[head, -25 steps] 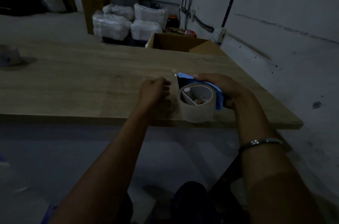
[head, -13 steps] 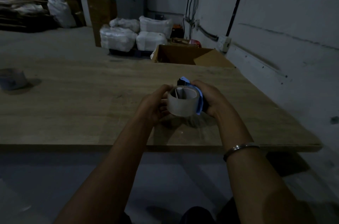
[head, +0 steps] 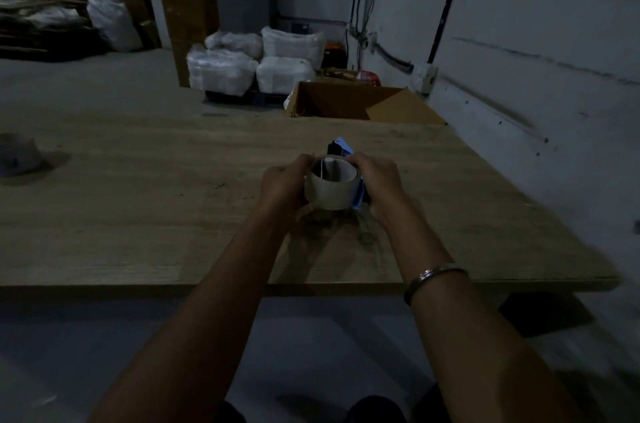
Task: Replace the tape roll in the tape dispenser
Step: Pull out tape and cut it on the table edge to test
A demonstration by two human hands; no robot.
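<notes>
Fingers [head: 304, 159] of left hand [head: 282, 182] curled round near-left side of tape roll [head: 330, 192], thumb tip up at rim. Right hand [head: 379, 185] closed against opposite side, wrapped over blue tape dispenser [head: 360, 196]; only a blue edge showing beside roll and a blue-and-black tip [head: 337, 145] poking out past the fingers. Roll clamped between both hands, pale core facing up toward camera, a thin pale strip standing inside the core. Whether roll fully seated on dispenser hub: cannot tell, joint hidden by right palm. Both hands raised slightly above wooden table [head: 138, 215], over its near right part, shadow and a faint clear sheen beneath them on the wood. Metal bangle [head: 434, 275] on right wrist. Second roll-like object [head: 19, 156] resting far off at table's left edge, dim and blurred. Beyond table: open cardboard box [head: 346, 102] on floor, white wrapped bundles [head: 256, 66] stacked behind it, grey wall at right.
</notes>
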